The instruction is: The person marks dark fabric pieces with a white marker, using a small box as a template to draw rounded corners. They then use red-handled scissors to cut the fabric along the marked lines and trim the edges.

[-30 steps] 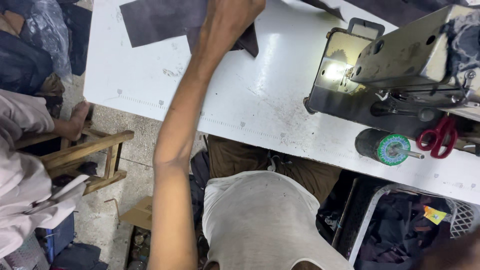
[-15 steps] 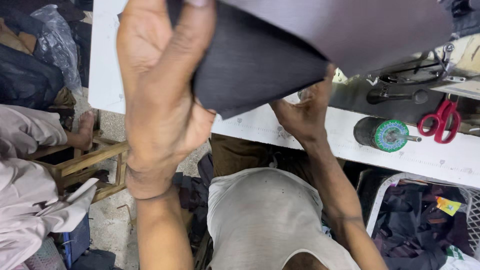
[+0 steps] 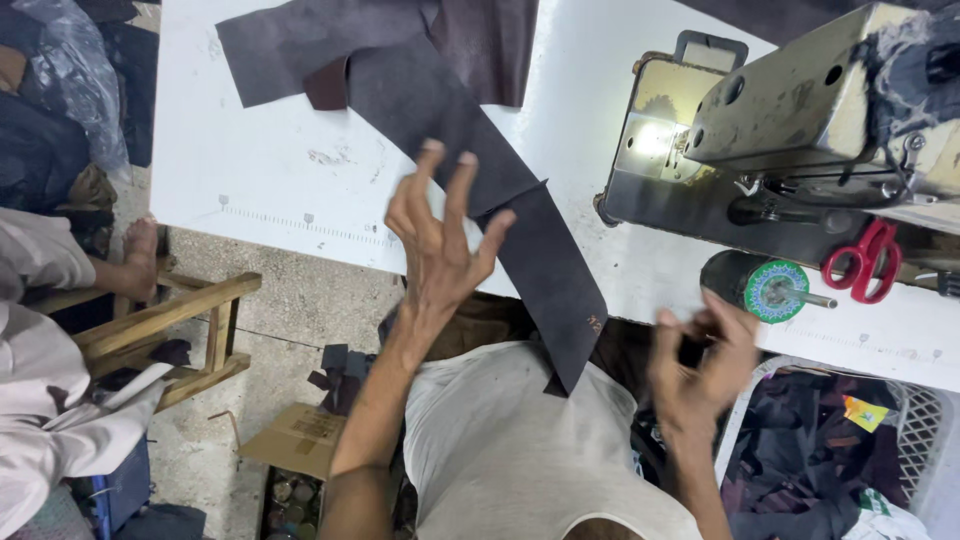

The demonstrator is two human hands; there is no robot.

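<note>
Surface: white worktable (image 3: 300, 190), scuffed, with a printed ruler line along its near edge. Below it, bare concrete floor. At 9 o'clock a wooden stool frame (image 3: 170, 325) with another person's bare foot (image 3: 138, 255) resting by it; a flattened cardboard piece (image 3: 295, 440) lies on the floor at 7 o'clock.

Materials: dark charcoal fabric pieces (image 3: 380, 40) lie flat at 12 o'clock, matte, soft-edged, with a maroon underside showing at one fold. A long dark fabric strip (image 3: 500, 200) runs diagonally from that pile toward 6 o'clock, its narrow end hanging off the table edge over the person's pale shirt.

Left hand (image 3: 440, 245): fingers spread wide and curled, holding nothing; fingertips (image 3: 430, 150) sit over the strip's left edge, whether touching cannot be told.

Right hand (image 3: 695, 365): at 4 o'clock, motion-blurred, fingers loosely open, empty; the strip lies just beside it toward 9 o'clock, apart.

At 2 o'clock, a worn metal sewing machine (image 3: 800, 120) with lamp lit; a green-capped thread spool (image 3: 765, 285) and red-handled scissors (image 3: 865, 260) sit beside it. A white mesh basket (image 3: 915, 410) of dark scraps sits at 4 o'clock.
</note>
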